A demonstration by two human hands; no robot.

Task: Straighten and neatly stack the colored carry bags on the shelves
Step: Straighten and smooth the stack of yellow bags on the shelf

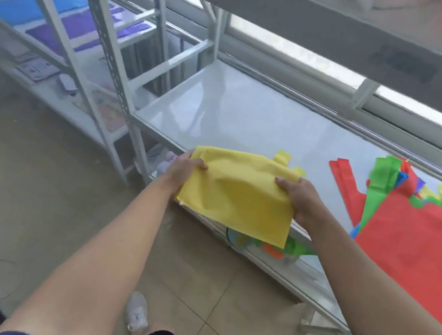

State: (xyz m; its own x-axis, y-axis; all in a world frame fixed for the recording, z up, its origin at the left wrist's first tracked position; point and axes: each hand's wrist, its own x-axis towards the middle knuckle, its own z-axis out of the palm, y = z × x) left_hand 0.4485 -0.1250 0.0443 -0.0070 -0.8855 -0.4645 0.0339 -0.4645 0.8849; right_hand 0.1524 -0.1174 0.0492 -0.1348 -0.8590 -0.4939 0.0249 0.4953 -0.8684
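Both hands clamp the yellow carry bags point(239, 192): left hand point(185, 168) and right hand point(301, 200) pinch opposite side edges, likely to square the bundle over the shelf's point(253, 114) front lip, clear of the jumbled red-topped pile point(412, 245) to the right

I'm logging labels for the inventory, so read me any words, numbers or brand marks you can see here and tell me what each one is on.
None can be read.
Dark mark on the upper shelf beam: too blurred to read.
Flat items on the lower left shelf: any print is too small and blurred.
Yellow bags, held by the left hand and right hand: no print visible.
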